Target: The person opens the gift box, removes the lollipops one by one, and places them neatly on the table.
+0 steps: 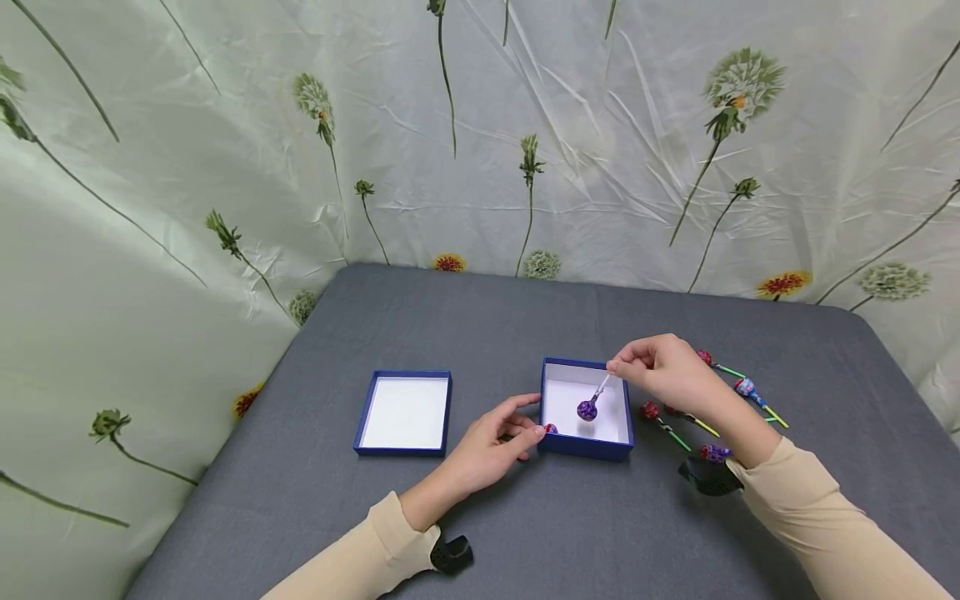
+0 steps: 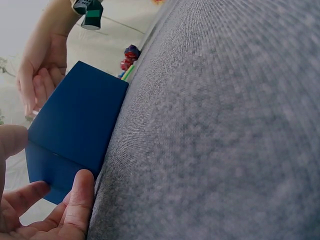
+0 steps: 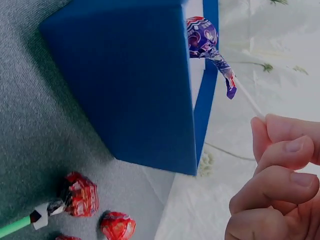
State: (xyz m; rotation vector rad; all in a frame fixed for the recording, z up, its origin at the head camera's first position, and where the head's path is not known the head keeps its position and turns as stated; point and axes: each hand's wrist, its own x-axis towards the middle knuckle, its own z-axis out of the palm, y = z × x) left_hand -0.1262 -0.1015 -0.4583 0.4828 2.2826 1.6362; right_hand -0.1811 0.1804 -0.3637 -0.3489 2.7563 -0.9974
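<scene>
A purple-wrapped lollipop (image 1: 587, 410) hangs head down over the inside of a blue box (image 1: 585, 447) with a white interior. My right hand (image 1: 666, 367) pinches the top of its white stick (image 3: 249, 98) between thumb and forefinger. Against the box's left side rests my left hand (image 1: 495, 446), its thumb at the near left corner and its fingers spread and loosely bent along the wall. A second wrapped candy head (image 1: 551, 428) shows in the box's near left corner, partly hidden by the wall.
The blue-edged lid (image 1: 402, 412) lies white inside up, left of the box. Several lollipops, among them a red one (image 1: 649, 410), a blue one (image 1: 745, 387) and a purple one (image 1: 715, 453), lie on the grey cloth right of the box. A floral curtain (image 1: 480, 167) hangs behind.
</scene>
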